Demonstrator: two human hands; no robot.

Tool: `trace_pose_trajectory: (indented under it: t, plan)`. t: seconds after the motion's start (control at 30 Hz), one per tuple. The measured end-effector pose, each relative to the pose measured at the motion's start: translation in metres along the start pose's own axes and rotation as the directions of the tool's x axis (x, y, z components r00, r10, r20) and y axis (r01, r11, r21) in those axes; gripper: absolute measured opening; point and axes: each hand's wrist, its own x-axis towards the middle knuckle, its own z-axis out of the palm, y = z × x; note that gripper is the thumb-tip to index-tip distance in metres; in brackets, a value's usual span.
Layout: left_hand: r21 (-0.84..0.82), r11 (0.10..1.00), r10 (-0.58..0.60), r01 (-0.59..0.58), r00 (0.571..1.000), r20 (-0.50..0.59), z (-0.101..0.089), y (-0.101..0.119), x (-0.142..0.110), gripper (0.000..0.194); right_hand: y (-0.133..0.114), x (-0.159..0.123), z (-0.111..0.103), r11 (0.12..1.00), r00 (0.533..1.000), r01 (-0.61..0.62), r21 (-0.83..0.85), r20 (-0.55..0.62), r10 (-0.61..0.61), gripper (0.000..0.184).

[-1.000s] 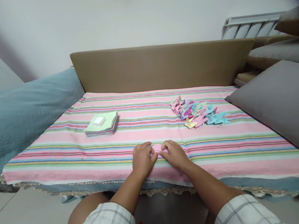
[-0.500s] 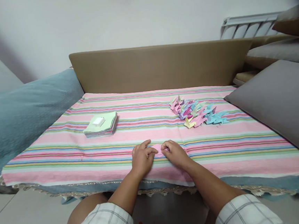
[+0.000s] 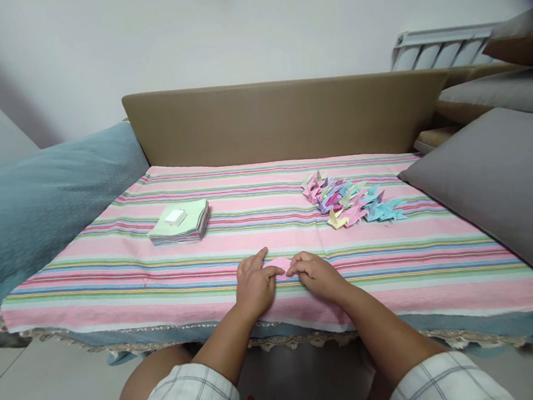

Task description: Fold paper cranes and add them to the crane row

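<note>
A small folded piece of pink paper (image 3: 281, 264) lies on the striped cloth between my hands. My left hand (image 3: 255, 283) rests beside it, index finger stretched away and thumb pressing on the paper's near edge. My right hand (image 3: 316, 274) is at the paper's right end, with thumb and bent index finger closed at its edge. My fingers hide both ends of the paper. Beyond my right hand lies a group of folded paper cranes (image 3: 353, 202) in pink, purple, yellow, green and blue. To the far left sits a stack of square paper sheets (image 3: 194, 226), light green on top.
A small white box (image 3: 175, 217) sits on the stack. Striped cloth (image 3: 116, 300) covers the seat. Behind it stands a brown backrest (image 3: 282, 121). A blue-covered armrest (image 3: 60, 193) bounds the left, and a grey cushion (image 3: 493, 180) leans at the right.
My right fingers have spread and shifted slightly along the paper's right edge, and more of the pink paper shows. My left thumb has slid slightly right along the paper.
</note>
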Motion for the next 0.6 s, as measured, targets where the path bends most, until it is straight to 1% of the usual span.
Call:
trace_pose_trajectory:
  t: [0.13, 0.27, 0.33, 0.47, 0.6]
  plan:
    - [0.006, 1.000, -0.001, 0.001, 1.000, 0.012, 0.000, 0.001, 0.000, 0.024, -0.004, -0.003, 0.004, 0.986, 0.999, 0.032, -0.165, 0.012, -0.031, 0.045]
    - [0.030, 1.000, 0.002, -0.003, 1.000, 0.018, -0.001, 0.002, 0.000, 0.025, -0.009, -0.002, 0.006, 0.962, 1.000, 0.022, -0.271, 0.010, -0.020, 0.043]
    - [0.033, 0.999, 0.004, -0.004, 1.000, 0.018, -0.001, 0.002, -0.001, 0.025, -0.008, -0.001, 0.004, 0.967, 1.000, 0.027, -0.254, 0.014, -0.025, 0.041]
    - [0.023, 1.000, 0.007, -0.007, 1.000, 0.008, -0.001, 0.002, -0.001, 0.025, 0.000, -0.001, -0.001, 0.987, 0.998, 0.056, -0.149, 0.007, -0.055, 0.042]
    - [0.012, 1.000, 0.001, -0.001, 1.000, 0.016, 0.000, 0.001, 0.000, 0.026, 0.005, -0.004, 0.000, 0.976, 0.996, 0.085, -0.200, 0.001, -0.086, 0.037]
